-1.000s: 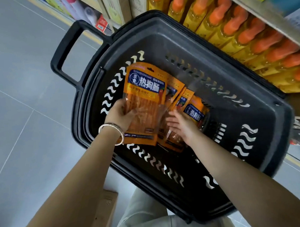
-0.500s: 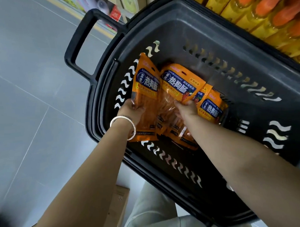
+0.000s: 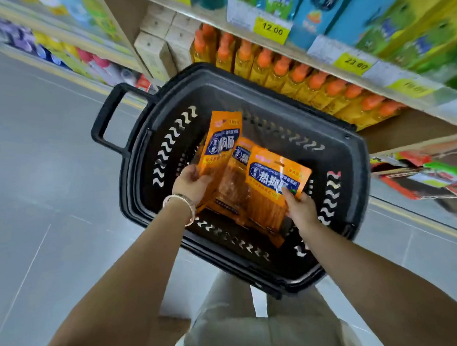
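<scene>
Head camera now: inside the black slotted plastic basket [image 3: 271, 93], I've got one orange foil snack packet [image 3: 222, 144] clasped in my left grip [image 3: 191, 184], a second orange packet [image 3: 274, 176] pinched at its corner by my right grip [image 3: 300, 209].

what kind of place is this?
Most likely a supermarket aisle: shelves carry rows of orange-capped bottles, yellow price tags sit on their edges, and the left hand and right hand hold orange snack packets over a black shopping basket.
</scene>
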`<control>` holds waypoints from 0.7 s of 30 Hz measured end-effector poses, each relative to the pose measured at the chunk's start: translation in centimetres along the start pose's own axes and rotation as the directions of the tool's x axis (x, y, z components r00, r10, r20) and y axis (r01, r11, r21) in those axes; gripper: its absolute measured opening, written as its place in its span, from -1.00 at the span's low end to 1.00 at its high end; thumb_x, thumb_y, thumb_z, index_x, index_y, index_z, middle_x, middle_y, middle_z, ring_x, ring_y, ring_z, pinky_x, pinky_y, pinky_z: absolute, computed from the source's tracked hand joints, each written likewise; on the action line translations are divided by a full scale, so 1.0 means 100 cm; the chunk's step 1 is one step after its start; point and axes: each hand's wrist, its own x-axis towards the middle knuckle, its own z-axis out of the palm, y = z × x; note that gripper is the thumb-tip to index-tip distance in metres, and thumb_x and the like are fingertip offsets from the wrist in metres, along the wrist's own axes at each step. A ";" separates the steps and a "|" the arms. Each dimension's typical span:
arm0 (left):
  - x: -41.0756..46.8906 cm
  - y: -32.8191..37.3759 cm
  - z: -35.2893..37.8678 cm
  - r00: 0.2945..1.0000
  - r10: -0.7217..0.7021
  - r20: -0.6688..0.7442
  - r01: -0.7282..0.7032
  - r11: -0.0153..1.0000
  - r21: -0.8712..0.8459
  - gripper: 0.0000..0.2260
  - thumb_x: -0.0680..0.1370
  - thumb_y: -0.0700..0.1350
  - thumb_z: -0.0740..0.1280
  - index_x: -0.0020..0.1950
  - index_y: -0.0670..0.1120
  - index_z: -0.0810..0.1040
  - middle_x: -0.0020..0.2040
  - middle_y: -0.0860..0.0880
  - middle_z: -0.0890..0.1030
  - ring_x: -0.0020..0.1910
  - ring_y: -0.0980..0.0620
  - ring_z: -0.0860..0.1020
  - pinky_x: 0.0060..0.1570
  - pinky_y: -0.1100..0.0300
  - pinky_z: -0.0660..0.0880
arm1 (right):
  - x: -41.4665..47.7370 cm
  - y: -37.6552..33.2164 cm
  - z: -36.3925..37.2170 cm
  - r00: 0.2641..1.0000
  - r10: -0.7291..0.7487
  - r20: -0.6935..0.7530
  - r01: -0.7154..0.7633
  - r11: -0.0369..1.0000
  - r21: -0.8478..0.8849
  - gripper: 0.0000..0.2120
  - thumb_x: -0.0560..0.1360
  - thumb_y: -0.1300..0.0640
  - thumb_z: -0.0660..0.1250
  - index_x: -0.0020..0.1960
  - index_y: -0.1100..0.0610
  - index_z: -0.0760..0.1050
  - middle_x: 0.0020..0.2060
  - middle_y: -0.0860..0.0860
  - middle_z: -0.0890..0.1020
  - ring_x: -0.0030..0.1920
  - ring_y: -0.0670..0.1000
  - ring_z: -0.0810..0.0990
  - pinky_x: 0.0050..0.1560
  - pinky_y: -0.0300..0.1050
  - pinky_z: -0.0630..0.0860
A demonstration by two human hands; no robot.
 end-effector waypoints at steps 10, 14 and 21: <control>-0.136 0.066 0.056 0.952 0.297 -0.067 -0.302 0.951 -0.066 -0.75 0.55 0.16 0.23 0.07 0.04 0.52 -0.01 -0.04 0.62 0.02 -0.14 0.58 0.13 -0.03 0.50 | -0.090 -0.023 -0.135 0.841 -0.518 -0.158 0.517 0.854 -0.045 -0.73 0.62 0.08 0.18 0.07 0.26 0.54 -0.17 0.14 0.61 -0.09 0.12 0.57 -0.14 -0.11 0.35; -0.207 0.097 0.102 0.853 0.518 0.067 -0.516 0.856 -0.037 -0.79 0.58 0.02 0.25 0.16 -0.02 0.52 -0.04 -0.16 0.63 -0.17 -0.10 0.55 -0.01 -0.01 0.52 | -0.121 -0.019 -0.222 0.741 -0.626 -0.244 0.662 0.742 0.106 -0.81 0.60 0.12 0.22 0.01 0.21 0.56 -0.08 0.16 0.66 -0.05 -0.03 0.58 0.07 -0.17 0.49; -0.306 0.160 0.188 0.722 0.692 -0.008 -0.685 0.713 -0.146 -0.93 0.54 0.01 0.33 -0.13 0.14 0.47 -0.20 0.25 0.50 -0.07 0.11 0.48 -0.07 0.23 0.35 | -0.157 -0.014 -0.384 0.490 -0.690 -0.533 0.831 0.554 0.046 -0.94 0.58 0.14 0.25 -0.01 0.05 0.50 -0.17 -0.11 0.60 -0.17 -0.33 0.50 -0.11 -0.42 0.37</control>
